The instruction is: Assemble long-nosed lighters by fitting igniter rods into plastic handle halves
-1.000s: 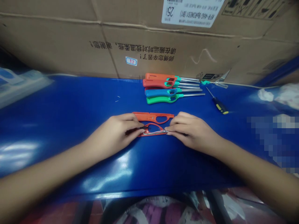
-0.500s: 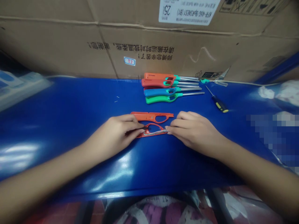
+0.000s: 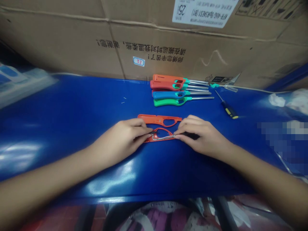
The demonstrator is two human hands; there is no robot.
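Observation:
An orange lighter-handle half lies on the blue table, its finger loop toward the right. A thin pale wire or tube runs along inside it. My left hand is closed at its left part, thumb and fingertips pinching a small black part. At the loop's right end, my right hand pinches the pale wire's end; its tip is hidden by the fingers. Just beyond, a second orange handle half lies open side up, close to both hands.
Several assembled long-nosed lighters lie stacked against a cardboard box. A screwdriver and a small teal part are to their right. Two tiny pins lie left. White crumpled material sits far right.
The view has shifted slightly, so everything sits a little to the right. Both hands keep their pinches, and the pale wire lies lower along the handle half.

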